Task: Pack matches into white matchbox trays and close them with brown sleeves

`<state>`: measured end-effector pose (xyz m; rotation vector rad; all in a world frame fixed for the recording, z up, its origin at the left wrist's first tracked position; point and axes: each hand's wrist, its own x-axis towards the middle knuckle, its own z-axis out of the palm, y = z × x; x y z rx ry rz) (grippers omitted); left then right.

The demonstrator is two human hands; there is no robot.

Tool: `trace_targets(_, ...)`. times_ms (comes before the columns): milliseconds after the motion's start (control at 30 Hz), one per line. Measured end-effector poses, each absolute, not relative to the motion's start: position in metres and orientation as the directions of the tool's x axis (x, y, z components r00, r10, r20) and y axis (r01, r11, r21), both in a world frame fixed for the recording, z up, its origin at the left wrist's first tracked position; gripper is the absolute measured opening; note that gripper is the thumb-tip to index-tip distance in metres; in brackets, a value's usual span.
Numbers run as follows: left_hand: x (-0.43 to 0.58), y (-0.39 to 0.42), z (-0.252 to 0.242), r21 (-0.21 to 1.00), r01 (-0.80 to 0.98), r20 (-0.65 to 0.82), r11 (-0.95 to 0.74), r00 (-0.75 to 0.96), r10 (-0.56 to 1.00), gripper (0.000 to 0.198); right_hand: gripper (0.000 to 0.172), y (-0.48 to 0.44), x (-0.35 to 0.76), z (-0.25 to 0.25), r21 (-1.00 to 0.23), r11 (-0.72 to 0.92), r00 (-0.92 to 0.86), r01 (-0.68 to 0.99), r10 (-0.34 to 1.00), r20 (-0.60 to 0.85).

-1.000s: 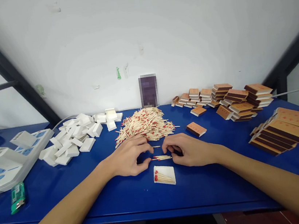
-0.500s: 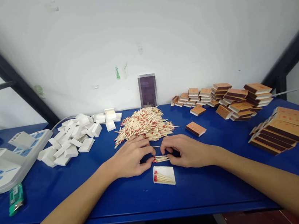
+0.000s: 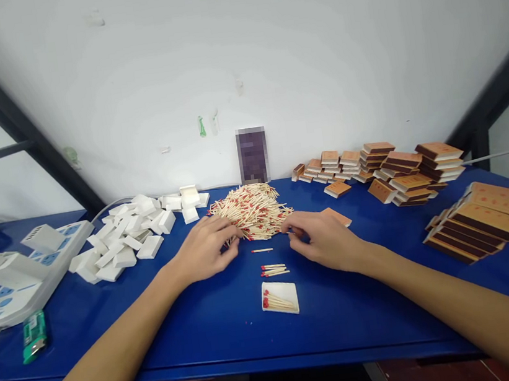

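Observation:
A heap of red-tipped matches (image 3: 251, 206) lies at the middle of the blue table (image 3: 207, 328). My left hand (image 3: 206, 250) rests at the heap's left front edge, fingers curled onto the matches. My right hand (image 3: 319, 238) is at the heap's right front edge, fingertips pinched on matches there. Nearer to me lie a single match (image 3: 262, 250), a small aligned bundle of matches (image 3: 274, 270), and a white inner tray (image 3: 280, 298) holding several matches.
A pile of white inner trays (image 3: 124, 239) lies left of the heap. Orange matchbox sleeves (image 3: 387, 170) are stacked at the back right, with more (image 3: 483, 220) at the far right. A white power strip (image 3: 21, 271) and a green lighter (image 3: 33, 335) sit at the left.
Both hands left the small bundle of matches, which stays on the table, and moved away from me to the front edge of the heap.

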<state>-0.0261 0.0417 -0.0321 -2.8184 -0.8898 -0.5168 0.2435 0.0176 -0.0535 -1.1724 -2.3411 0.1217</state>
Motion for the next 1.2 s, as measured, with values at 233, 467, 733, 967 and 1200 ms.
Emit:
trace_targets(233, -0.063, 0.064, -0.021, -0.105, 0.677, 0.426, -0.728, 0.692, 0.583, 0.025, 0.019, 0.018, 0.247, -0.05, -0.225, 0.576, -0.472, 0.786, 0.793, 0.385)
trace_targets(467, -0.077, 0.068, -0.011, -0.001, 0.713, 0.284, -0.701, 0.672, 0.684, 0.021, 0.024, 0.015, 0.239, -0.058, -0.311, 0.743, -0.68, 0.592, 0.668, 0.303)
trace_targets(733, -0.08, 0.068, -0.011, 0.023, 0.873, 0.067, -0.487, 0.484, 0.872, 0.036, 0.029, 0.016, 0.237, -0.056, -0.321, 0.728, -0.698, 0.605, 0.68, 0.227)
trace_targets(967, -0.072, 0.063, -0.012, 0.021, 0.873, -0.021, -0.486, 0.487, 0.873, 0.032, 0.014, 0.018, 0.236, -0.061, -0.354, 0.726, -0.669, 0.59, 0.685, 0.289)
trace_targets(1200, -0.066, 0.059, -0.009, 0.055, 0.879, -0.048, -0.474, 0.477, 0.878, 0.017, 0.011, 0.019, 0.237, -0.061, -0.37, 0.721, -0.662, 0.587, 0.69, 0.294)
